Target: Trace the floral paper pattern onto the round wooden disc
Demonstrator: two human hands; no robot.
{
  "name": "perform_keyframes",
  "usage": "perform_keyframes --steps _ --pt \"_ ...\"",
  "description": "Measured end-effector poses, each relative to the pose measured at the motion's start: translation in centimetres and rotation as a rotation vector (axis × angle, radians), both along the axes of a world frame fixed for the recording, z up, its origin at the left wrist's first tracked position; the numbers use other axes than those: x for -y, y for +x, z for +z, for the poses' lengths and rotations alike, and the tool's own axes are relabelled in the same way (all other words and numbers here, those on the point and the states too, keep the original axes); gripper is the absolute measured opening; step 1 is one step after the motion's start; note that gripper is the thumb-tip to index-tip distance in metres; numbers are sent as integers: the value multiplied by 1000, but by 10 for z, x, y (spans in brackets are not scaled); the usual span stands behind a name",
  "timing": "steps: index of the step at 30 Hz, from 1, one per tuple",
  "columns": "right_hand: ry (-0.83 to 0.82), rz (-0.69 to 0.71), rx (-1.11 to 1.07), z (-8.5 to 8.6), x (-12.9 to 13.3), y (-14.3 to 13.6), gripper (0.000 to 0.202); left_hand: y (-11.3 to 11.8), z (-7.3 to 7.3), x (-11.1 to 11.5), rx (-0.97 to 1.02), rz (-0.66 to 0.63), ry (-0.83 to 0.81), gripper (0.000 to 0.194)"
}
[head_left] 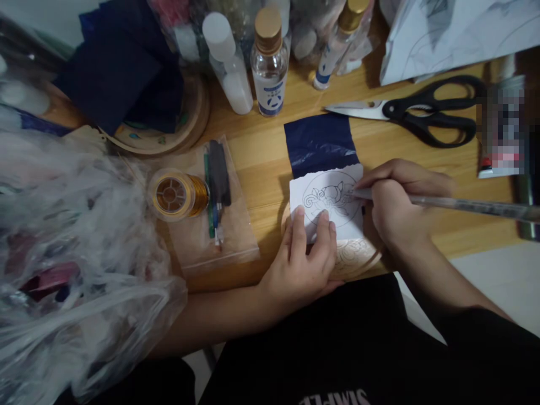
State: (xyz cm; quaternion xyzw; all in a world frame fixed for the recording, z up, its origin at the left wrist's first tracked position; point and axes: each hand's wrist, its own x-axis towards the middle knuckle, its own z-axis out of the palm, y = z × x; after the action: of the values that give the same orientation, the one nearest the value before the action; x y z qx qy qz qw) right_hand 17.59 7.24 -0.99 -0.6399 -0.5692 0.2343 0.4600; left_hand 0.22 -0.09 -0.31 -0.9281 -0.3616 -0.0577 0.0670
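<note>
A white paper [333, 219] with a line drawing inside a circle lies over a dark blue sheet [318, 143], probably transfer paper. Beneath both is a round wooden disc [352, 254], whose lower part shows faint drawn lines. My left hand [306, 256] rests on the paper's lower edge, its fingers apart and flat. Closed around a long slim pen [464, 203], my right hand [399, 208] has the tip at the drawing's right side. It cannot be made out whether the tip touches.
Black-handled scissors [422, 109] lie beyond my right hand, near a tube [506, 129]. To the left, a spool of golden wire [181, 194] and a clear bag [236, 242] with tools lie beside crumpled plastic [97, 270]. Bottles [270, 67] stand behind; dark blue sheets [122, 73] cover another disc.
</note>
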Motion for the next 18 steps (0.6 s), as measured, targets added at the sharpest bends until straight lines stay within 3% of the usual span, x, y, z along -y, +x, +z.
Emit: perform_keyframes --steps 8,13,18 --pt "-2 12 15 -2 1 1 28 1 -1 0 18 -3 8 85" --pt "39 -83 7 -1 1 -1 29 1 0 -1 15 -6 -2 84" --pt "27 -72 -17 -2 -1 -2 28 0 2 -1 1 -7 -22 85"
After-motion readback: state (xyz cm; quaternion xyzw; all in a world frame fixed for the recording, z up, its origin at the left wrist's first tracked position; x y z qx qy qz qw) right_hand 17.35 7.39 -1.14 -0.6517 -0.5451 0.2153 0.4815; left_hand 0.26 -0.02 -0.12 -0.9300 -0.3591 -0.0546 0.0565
